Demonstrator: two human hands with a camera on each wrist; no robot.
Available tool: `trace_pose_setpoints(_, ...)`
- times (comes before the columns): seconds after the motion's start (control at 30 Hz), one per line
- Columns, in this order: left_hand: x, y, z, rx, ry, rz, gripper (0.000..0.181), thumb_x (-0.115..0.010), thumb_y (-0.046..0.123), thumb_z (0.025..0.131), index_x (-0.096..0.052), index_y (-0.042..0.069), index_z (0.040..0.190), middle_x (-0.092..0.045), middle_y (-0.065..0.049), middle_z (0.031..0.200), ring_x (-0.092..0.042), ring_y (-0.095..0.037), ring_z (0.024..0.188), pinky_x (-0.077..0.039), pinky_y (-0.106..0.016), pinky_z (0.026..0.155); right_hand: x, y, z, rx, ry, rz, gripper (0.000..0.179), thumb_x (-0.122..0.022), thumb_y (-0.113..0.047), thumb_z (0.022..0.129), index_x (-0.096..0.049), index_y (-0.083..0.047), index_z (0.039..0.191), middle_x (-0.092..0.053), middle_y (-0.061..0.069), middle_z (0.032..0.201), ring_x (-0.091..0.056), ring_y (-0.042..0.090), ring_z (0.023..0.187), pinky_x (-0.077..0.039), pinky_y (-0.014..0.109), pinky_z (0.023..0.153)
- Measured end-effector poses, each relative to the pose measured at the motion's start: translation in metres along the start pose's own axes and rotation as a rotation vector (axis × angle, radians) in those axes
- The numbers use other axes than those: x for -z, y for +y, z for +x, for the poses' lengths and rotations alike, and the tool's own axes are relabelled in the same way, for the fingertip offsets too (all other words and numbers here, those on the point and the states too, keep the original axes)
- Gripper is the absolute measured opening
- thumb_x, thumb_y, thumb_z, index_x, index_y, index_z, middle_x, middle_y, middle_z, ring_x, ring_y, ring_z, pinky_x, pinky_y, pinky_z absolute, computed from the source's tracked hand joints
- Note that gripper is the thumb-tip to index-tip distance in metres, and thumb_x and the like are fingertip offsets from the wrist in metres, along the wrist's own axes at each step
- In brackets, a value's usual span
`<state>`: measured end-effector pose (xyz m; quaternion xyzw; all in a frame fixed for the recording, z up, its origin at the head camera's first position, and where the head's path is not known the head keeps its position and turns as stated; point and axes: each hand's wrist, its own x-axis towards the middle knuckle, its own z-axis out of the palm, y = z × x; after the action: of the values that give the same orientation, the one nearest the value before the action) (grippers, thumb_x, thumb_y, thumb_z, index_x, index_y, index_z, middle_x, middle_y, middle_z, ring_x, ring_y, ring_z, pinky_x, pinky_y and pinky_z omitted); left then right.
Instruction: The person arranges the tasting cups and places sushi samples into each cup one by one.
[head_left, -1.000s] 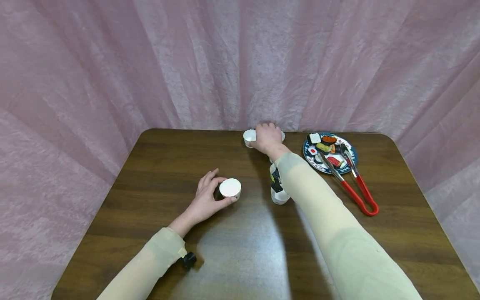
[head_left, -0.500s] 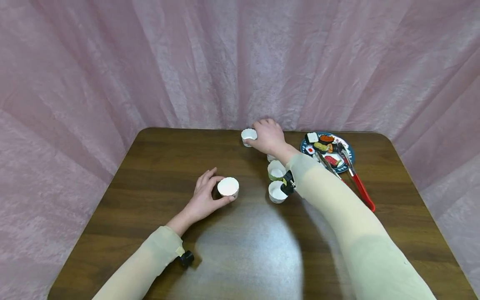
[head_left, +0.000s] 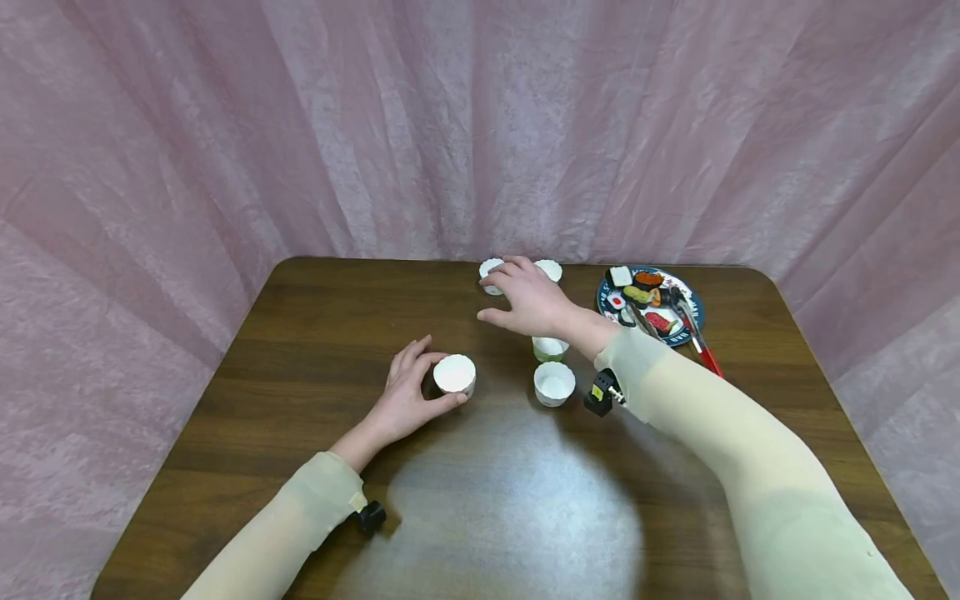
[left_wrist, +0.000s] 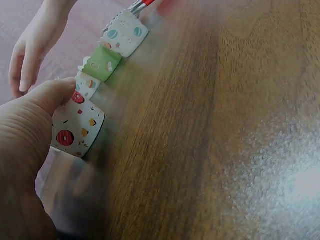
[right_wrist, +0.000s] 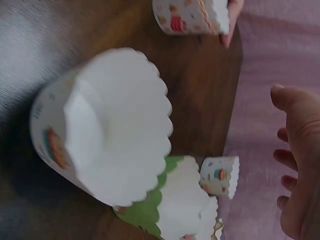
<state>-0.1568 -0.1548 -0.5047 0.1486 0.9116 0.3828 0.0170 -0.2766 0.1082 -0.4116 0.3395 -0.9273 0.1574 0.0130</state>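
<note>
My left hand (head_left: 411,395) holds a white paper baking cup (head_left: 454,374) between thumb and forefinger, upright on the table. Red doughnut prints show on that cup's side in the left wrist view. My right hand (head_left: 534,302) is raised above the other cups, fingers spread, holding nothing. Just beyond its fingers stand a back left cup (head_left: 491,288) and a back right cup (head_left: 550,269). Nearer along the right column are a green-sided cup (head_left: 550,350) and a white front cup (head_left: 554,384). The hand hides part of this column.
On the right, a blue-rimmed plate (head_left: 687,335) carries several toy sushi pieces (head_left: 648,281). Red-handled tongs (head_left: 708,359) lean across it, partly covered by the right sleeve. A pink curtain (head_left: 450,125) hangs behind the wooden table (head_left: 300,350).
My right hand has come away from the back right cup, its fingers spreading, and moved slightly nearer. That cup and the front one are now uncovered. The left hand keeps its hold.
</note>
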Motion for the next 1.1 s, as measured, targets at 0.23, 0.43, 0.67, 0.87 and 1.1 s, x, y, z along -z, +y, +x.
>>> trace_pose_setpoints(0.23, -0.002, -0.002, 0.002, -0.003, 0.0, 0.017, 0.074, -0.083, 0.058, 0.08, -0.057, 0.021, 0.139, -0.02, -0.009, 0.168, -0.007, -0.034, 0.154, -0.017, -0.069, 0.114, -0.009, -0.013, -0.015, 0.17, -0.072, -0.012, 0.063, -0.069, -0.055, 0.093, -0.061, -0.015, 0.141, -0.05, 0.009, 0.152, -0.022, 0.035, 0.152, -0.023, 0.054, 0.12)
trace_pose_setpoints(0.43, -0.004, -0.004, 0.003, 0.002, 0.004, 0.04, 0.074, -0.084, 0.056, 0.079, -0.059, 0.02, 0.138, -0.022, -0.01, 0.167, -0.008, -0.035, 0.154, -0.012, -0.068, 0.115, -0.018, -0.021, -0.022, 0.226, -0.129, -0.018, 0.066, -0.071, -0.057, 0.09, -0.061, -0.017, 0.141, -0.047, 0.009, 0.155, -0.02, 0.035, 0.153, -0.016, 0.052, 0.122)
trace_pose_setpoints(0.67, -0.004, -0.005, 0.004, -0.021, 0.03, 0.113, 0.072, -0.087, 0.056, 0.076, -0.062, 0.016, 0.132, -0.024, -0.013, 0.166, -0.01, -0.038, 0.153, -0.001, -0.064, 0.119, -0.029, -0.033, -0.024, 0.261, -0.176, -0.028, 0.076, -0.078, -0.059, 0.083, -0.059, -0.017, 0.143, -0.045, 0.009, 0.156, -0.016, 0.034, 0.154, -0.013, 0.052, 0.123)
trace_pose_setpoints(0.87, -0.003, -0.005, 0.005, -0.011, 0.039, 0.143, 0.073, -0.085, 0.061, 0.075, -0.063, 0.017, 0.129, -0.023, -0.011, 0.166, -0.007, -0.037, 0.154, 0.002, -0.064, 0.119, -0.04, -0.038, -0.021, 0.264, -0.203, -0.047, 0.079, -0.079, -0.061, 0.081, -0.058, -0.017, 0.143, -0.04, 0.009, 0.159, -0.015, 0.033, 0.155, -0.012, 0.052, 0.123)
trace_pose_setpoints(1.1, -0.002, -0.004, 0.005, 0.011, 0.027, 0.15, 0.074, -0.083, 0.064, 0.076, -0.063, 0.018, 0.131, -0.021, -0.011, 0.167, -0.003, -0.037, 0.154, 0.003, -0.063, 0.119, -0.046, -0.042, -0.018, 0.244, -0.21, -0.012, 0.078, -0.079, -0.066, 0.078, -0.061, -0.02, 0.138, -0.04, 0.008, 0.16, -0.013, 0.032, 0.155, -0.014, 0.054, 0.122)
